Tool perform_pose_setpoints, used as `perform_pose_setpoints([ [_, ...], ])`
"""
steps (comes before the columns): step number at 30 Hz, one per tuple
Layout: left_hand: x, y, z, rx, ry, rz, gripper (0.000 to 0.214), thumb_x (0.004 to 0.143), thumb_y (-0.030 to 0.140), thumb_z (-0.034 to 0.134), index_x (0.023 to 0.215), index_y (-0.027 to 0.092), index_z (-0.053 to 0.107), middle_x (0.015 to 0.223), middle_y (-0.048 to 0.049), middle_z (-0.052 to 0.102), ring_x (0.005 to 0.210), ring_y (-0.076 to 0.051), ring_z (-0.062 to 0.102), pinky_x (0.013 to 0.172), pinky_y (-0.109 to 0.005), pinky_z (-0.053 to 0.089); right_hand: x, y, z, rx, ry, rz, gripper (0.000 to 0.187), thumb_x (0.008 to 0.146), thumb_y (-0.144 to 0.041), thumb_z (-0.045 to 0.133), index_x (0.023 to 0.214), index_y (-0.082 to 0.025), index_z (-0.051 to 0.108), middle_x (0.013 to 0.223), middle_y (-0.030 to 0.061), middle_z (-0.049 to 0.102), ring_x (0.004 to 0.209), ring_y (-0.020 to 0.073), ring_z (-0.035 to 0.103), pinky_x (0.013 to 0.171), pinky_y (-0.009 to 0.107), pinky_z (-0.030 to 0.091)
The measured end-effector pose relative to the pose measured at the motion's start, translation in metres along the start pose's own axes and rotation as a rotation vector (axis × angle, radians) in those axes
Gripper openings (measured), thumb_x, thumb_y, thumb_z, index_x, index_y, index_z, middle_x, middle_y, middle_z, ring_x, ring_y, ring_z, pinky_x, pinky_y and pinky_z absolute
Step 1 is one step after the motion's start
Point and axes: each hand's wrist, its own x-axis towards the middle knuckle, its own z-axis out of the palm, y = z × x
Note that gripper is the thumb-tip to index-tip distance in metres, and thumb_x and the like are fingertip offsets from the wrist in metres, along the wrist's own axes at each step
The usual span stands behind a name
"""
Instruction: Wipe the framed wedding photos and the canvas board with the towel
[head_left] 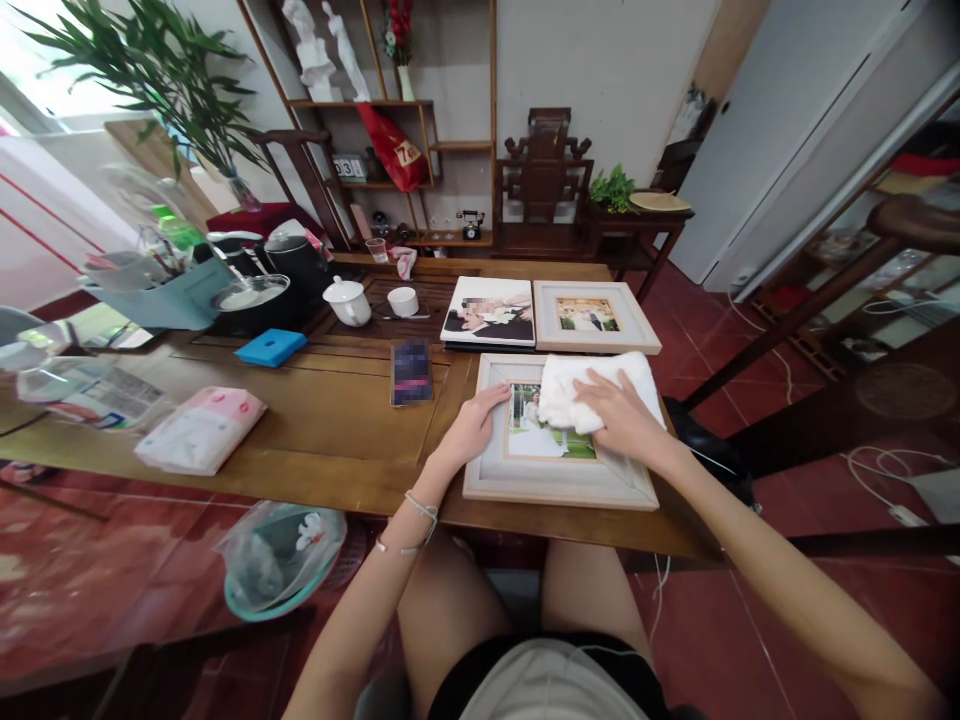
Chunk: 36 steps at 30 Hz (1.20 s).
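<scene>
A pale wooden picture frame [559,482] holding a photo of people in white on grass lies flat on the near edge of the table. My left hand [481,418] grips its left side, fingers reaching over the rim toward the photo. On its upper right part lies a folded white cloth [636,385], covering that corner and some of the photo. My right hand [611,408] holds this cloth down against the frame, fingers spread across it. Just behind are a second pale picture frame [637,328] and a photo panel [491,312], side by side.
Left of the frames lies a phone [411,374] on the wooden table [337,405]. Farther left are a white lidded cup [347,302], a blue block [271,346], a tissue pack [201,430] and a blue bin [169,300]. A lined waste basket [281,560] stands below the table edge.
</scene>
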Motion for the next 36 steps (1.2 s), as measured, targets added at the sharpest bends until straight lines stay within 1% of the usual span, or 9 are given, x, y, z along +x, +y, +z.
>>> perform_pose_setpoints([
  [4,0.000,0.002,0.000,0.018,-0.004,-0.009,0.055,0.079,-0.005,0.035,0.124,0.012,0.063,0.137,-0.0128,0.059,0.133,-0.023,0.052,0.116,-0.047,0.038,-0.046,-0.033,-0.003,0.190,-0.096,-0.316,0.064,0.064,-0.003,0.051,0.126,-0.017,0.059,0.146,0.0107,0.050,0.142,0.0271,0.033,0.117,0.057,0.017],
  [7,0.000,0.001,0.000,0.003,0.001,-0.001,0.057,0.078,-0.005,0.036,0.125,0.014,0.062,0.138,-0.0108,0.059,0.133,-0.022,0.052,0.116,-0.047,0.037,-0.058,-0.038,0.000,0.230,-0.036,-0.426,0.062,0.074,-0.007,0.053,0.135,-0.018,0.053,0.148,0.0111,0.048,0.141,0.0235,0.035,0.118,0.053,0.018],
  [14,0.000,-0.002,-0.002,-0.007,-0.015,-0.001,0.056,0.079,-0.004,0.037,0.124,0.016,0.063,0.139,-0.0095,0.059,0.133,-0.022,0.051,0.117,-0.048,0.036,0.006,0.024,0.015,-0.017,0.188,-0.083,0.053,0.080,-0.018,0.056,0.133,-0.012,0.056,0.145,0.0153,0.050,0.141,0.0348,0.032,0.115,0.063,0.013],
  [18,-0.001,-0.001,-0.002,-0.004,-0.018,-0.020,0.056,0.079,-0.004,0.036,0.125,0.015,0.062,0.139,-0.0102,0.058,0.133,-0.022,0.051,0.117,-0.047,0.036,0.039,0.031,0.015,-0.135,0.229,0.101,0.063,0.076,-0.013,0.056,0.138,-0.011,0.051,0.150,0.0159,0.043,0.142,0.0402,0.027,0.113,0.067,0.014],
  [22,-0.001,-0.001,-0.001,0.010,0.006,-0.049,0.056,0.082,-0.002,0.037,0.132,0.016,0.056,0.139,-0.0104,0.058,0.132,-0.022,0.053,0.115,-0.046,0.039,0.024,0.001,0.013,-0.156,0.085,0.018,0.069,0.072,-0.015,0.059,0.140,-0.012,0.050,0.151,0.0148,0.042,0.144,0.0417,0.020,0.114,0.066,0.010],
  [25,-0.002,-0.001,0.001,0.015,0.028,-0.052,0.053,0.086,0.002,0.038,0.133,0.017,0.054,0.138,-0.0102,0.059,0.130,-0.021,0.054,0.114,-0.045,0.041,-0.016,-0.032,0.003,-0.069,-0.086,-0.098,0.074,0.067,-0.012,0.062,0.140,-0.011,0.050,0.151,0.0175,0.041,0.145,0.0418,0.018,0.114,0.065,0.011],
  [29,-0.002,0.000,0.001,0.026,0.015,-0.073,0.049,0.089,0.006,0.037,0.135,0.014,0.053,0.139,-0.0134,0.057,0.131,-0.023,0.053,0.113,-0.046,0.041,-0.061,-0.056,-0.014,0.107,-0.210,-0.337,0.084,0.063,-0.004,0.057,0.145,-0.019,0.043,0.154,0.0098,0.038,0.147,0.0331,0.016,0.117,0.059,0.014],
  [33,-0.002,0.002,0.000,0.016,0.005,-0.067,0.047,0.092,0.010,0.037,0.136,0.017,0.052,0.141,-0.0117,0.056,0.133,-0.022,0.051,0.115,-0.045,0.039,-0.051,-0.033,-0.012,0.136,-0.147,-0.359,0.077,0.069,-0.003,0.054,0.143,-0.025,0.046,0.152,0.0058,0.042,0.147,0.0273,0.021,0.118,0.055,0.016],
  [36,0.000,0.006,-0.002,0.026,-0.017,-0.073,0.045,0.095,0.015,0.036,0.137,0.015,0.051,0.144,-0.0124,0.053,0.137,-0.023,0.046,0.117,-0.046,0.036,-0.019,-0.001,-0.002,-0.022,-0.012,-0.162,0.070,0.073,-0.005,0.053,0.140,-0.023,0.049,0.151,0.0094,0.043,0.144,0.0334,0.026,0.114,0.068,0.010],
])
